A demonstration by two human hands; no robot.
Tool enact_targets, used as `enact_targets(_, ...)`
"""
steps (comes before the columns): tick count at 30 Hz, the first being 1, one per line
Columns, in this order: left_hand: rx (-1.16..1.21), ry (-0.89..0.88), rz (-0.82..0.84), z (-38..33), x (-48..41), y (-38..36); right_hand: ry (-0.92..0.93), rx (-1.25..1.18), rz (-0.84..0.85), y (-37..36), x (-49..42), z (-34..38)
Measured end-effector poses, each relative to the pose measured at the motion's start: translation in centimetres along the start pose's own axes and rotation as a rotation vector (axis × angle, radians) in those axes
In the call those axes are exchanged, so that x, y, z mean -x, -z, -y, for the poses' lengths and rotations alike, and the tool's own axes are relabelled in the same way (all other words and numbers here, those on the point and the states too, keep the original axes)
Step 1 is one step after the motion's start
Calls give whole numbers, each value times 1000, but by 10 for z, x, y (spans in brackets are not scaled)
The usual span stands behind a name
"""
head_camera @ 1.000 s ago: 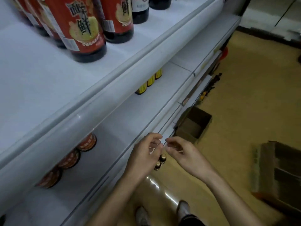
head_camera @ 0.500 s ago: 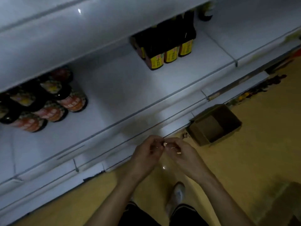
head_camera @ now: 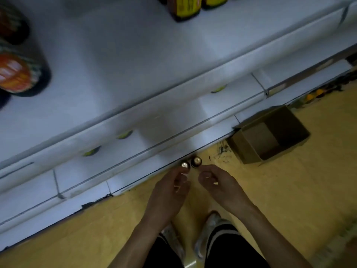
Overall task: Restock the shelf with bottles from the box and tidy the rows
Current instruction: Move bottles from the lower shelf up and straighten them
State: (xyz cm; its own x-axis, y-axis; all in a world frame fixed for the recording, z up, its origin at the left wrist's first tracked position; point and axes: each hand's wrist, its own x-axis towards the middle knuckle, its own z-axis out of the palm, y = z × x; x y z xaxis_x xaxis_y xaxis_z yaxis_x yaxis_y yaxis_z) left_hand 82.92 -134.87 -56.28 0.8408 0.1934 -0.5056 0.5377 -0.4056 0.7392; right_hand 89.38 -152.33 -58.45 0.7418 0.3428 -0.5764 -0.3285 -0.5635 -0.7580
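Observation:
Two dark bottles stand on the yellow floor against the shelf base, seen from above by their shiny caps: the left bottle [head_camera: 185,165] and the right bottle [head_camera: 196,161]. My left hand [head_camera: 170,188] hovers just below the left bottle, its curled fingertips close to the cap. My right hand [head_camera: 218,186] is a little right of the bottles with loosely curled fingers, and I see nothing in it. The open brown cardboard box [head_camera: 270,136] sits on the floor to the right, against the shelf, and looks empty.
The white shelf [head_camera: 135,74] fills the upper view. Yellow-labelled bottles [head_camera: 183,8] stand at its back, red-labelled bottles [head_camera: 15,74] at the left. Greenish caps [head_camera: 123,134] peek from a lower shelf. My shoes [head_camera: 208,235] are below the hands.
The view has tilted further down toward the floor. My hands, which were touching each other, have parted and dropped toward the two floor bottles.

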Motion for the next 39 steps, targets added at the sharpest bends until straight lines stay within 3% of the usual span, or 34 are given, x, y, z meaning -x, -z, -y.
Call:
enact_targets(8,-28,29,61,120,-81,-73,9,66,-8,-44,-91,-124)
enact_targets(16,-92,6,77,207,-168,-123,103,209,37,-71,-173,-203)
enact_targets(21,-157,-134,58,244,-220,-140,167,363,50,-79,-223,-246)
enact_targets(27,-230,-298,-18,275,-263,-156,337,449,17,-85,-267,-243)
enact_targets(35,-319,-362,72,299,-284,-164,374,653,-84,-79,-279,-254)
enact_targets(39,-286,-351,56,308,-287,-161,288,609,-72,-79,-281,-267)
